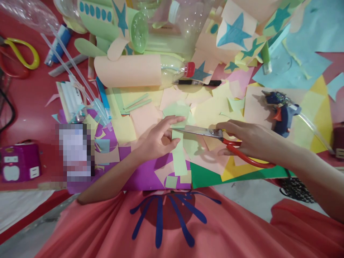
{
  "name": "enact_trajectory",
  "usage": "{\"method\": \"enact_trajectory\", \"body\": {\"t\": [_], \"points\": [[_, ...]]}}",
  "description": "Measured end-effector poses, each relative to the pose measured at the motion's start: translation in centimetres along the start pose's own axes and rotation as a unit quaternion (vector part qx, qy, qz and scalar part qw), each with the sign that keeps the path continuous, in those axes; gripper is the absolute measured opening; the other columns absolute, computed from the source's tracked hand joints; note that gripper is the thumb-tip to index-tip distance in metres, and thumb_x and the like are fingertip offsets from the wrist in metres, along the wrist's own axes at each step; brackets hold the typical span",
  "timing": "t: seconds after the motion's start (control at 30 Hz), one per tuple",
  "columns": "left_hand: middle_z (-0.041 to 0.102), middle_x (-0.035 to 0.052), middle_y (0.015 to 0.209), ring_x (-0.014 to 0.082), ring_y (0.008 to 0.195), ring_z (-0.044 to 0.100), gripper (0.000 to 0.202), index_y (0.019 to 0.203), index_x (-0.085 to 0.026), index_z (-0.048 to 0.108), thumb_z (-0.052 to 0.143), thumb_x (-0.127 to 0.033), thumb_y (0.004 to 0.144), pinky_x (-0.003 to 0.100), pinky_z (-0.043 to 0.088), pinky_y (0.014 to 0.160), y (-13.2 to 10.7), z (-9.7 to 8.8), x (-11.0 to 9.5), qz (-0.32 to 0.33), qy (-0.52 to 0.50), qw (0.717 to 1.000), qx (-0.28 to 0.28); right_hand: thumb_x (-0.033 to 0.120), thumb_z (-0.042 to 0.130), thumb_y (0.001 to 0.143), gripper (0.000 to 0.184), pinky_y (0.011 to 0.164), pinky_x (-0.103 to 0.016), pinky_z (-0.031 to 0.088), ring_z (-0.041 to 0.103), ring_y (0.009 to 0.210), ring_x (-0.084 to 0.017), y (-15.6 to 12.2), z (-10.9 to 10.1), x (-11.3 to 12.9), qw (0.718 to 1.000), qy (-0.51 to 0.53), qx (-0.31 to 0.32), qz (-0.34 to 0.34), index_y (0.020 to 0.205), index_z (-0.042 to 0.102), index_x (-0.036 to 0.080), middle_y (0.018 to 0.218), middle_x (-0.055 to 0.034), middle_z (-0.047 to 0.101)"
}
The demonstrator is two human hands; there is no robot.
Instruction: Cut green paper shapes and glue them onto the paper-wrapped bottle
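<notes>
Near the near edge of the red table [32,107], the left hand [156,141] pinches a pale green paper strip [178,157], its grip narrow, thumb and fingers closed on the strip's upper part. The right hand [247,138] has its grip closed through the loops of the red-handled scissors [204,132], whose steel blades meet the strip's top edge. Flat paper offcuts in peach, yellow, purple and green crowd the table's middle. The only bare surface lies toward the left edge. One blue glue gun [282,111] lies near the right edge. Toward the far edge lie one clear plastic bottle [129,70], wrapped in peach paper, and one black marker [197,82]. A second pair, yellow-handled scissors [23,53], sits at the far left corner.
</notes>
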State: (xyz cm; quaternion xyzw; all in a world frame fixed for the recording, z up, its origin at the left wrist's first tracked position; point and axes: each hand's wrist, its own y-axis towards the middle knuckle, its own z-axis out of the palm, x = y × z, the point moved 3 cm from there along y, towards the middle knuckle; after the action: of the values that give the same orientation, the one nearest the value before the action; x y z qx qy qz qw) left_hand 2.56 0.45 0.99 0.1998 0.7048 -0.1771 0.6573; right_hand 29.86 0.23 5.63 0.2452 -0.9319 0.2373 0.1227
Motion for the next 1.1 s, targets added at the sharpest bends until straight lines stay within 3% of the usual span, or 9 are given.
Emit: {"method": "enact_trajectory", "body": {"t": [0.33, 0.53, 0.73, 0.83, 0.93, 1.1], "points": [[0.060, 0.0081, 0.141, 0.0031, 0.065, 0.057, 0.055, 0.141, -0.031, 0.057, 0.062, -0.019, 0.088, 0.019, 0.053, 0.061, 0.0, -0.1, 0.2, -0.013, 0.014, 1.000, -0.005, 0.069, 0.042, 0.099, 0.061, 0.053, -0.031, 0.046, 0.069, 0.063, -0.024, -0.5, 0.1, -0.5, 0.997, 0.017, -0.055, -0.046, 0.128, 0.070, 0.023, 0.082, -0.0108, 0.074], [0.059, 0.0075, 0.142, 0.0030, 0.065, 0.057, 0.056, 0.142, -0.032, 0.057, 0.062, -0.018, 0.088, 0.018, 0.052, 0.060, 0.1, -0.1, 0.4, -0.017, 0.010, 1.000, 0.000, 0.073, 0.041, 0.098, 0.063, 0.053, -0.030, 0.043, 0.066, 0.060, -0.022, -0.6, 0.5, -1.0, 0.997, 0.011, -0.063, -0.043, 0.128, 0.070, 0.026, 0.082, -0.0095, 0.075], [0.061, 0.0067, 0.141, 0.0047, 0.068, 0.059, 0.057, 0.141, -0.032, 0.059, 0.063, -0.016, 0.086, 0.018, 0.052, 0.060, 0.0, -0.1, 0.2, -0.019, 0.024, 1.000, -0.009, 0.077, 0.027, 0.099, 0.074, 0.051, -0.030, 0.041, 0.062, 0.055, -0.020, -0.5, 0.2, -0.9, 0.994, -0.001, -0.089, -0.064, 0.126, 0.072, 0.025, 0.075, -0.0074, 0.072], [0.061, 0.0069, 0.141, 0.0028, 0.064, 0.057, 0.058, 0.142, -0.032, 0.058, 0.062, -0.016, 0.087, 0.018, 0.053, 0.060, 0.0, -0.1, 0.1, -0.017, 0.030, 0.999, -0.004, 0.079, 0.026, 0.098, 0.077, 0.051, -0.031, 0.041, 0.061, 0.053, -0.019, -0.3, -0.3, -0.7, 0.996, 0.001, -0.067, -0.052, 0.123, 0.073, 0.023, 0.073, -0.0073, 0.072], [0.060, 0.0076, 0.144, 0.0026, 0.065, 0.058, 0.056, 0.142, -0.031, 0.056, 0.061, -0.017, 0.088, 0.018, 0.054, 0.061, 0.2, -0.4, 0.0, -0.004, 0.040, 0.999, -0.034, 0.078, 0.031, 0.098, 0.075, 0.051, -0.031, 0.042, 0.067, 0.059, -0.023, -0.1, -0.6, -0.9, 0.999, -0.016, -0.044, -0.028, 0.121, 0.074, 0.021, 0.080, -0.0107, 0.075], [0.062, 0.0096, 0.143, 0.0062, 0.069, 0.061, 0.055, 0.142, -0.027, 0.055, 0.064, -0.022, 0.089, 0.020, 0.056, 0.060, 0.6, -1.2, 0.2, -0.025, 0.066, 0.990, -0.119, 0.068, 0.046, 0.097, 0.059, 0.052, -0.032, 0.043, 0.073, 0.071, -0.028, 0.8, -0.6, -1.8, 0.993, -0.060, -0.095, 0.046, 0.120, 0.071, 0.019, 0.092, -0.0148, 0.079]]}}
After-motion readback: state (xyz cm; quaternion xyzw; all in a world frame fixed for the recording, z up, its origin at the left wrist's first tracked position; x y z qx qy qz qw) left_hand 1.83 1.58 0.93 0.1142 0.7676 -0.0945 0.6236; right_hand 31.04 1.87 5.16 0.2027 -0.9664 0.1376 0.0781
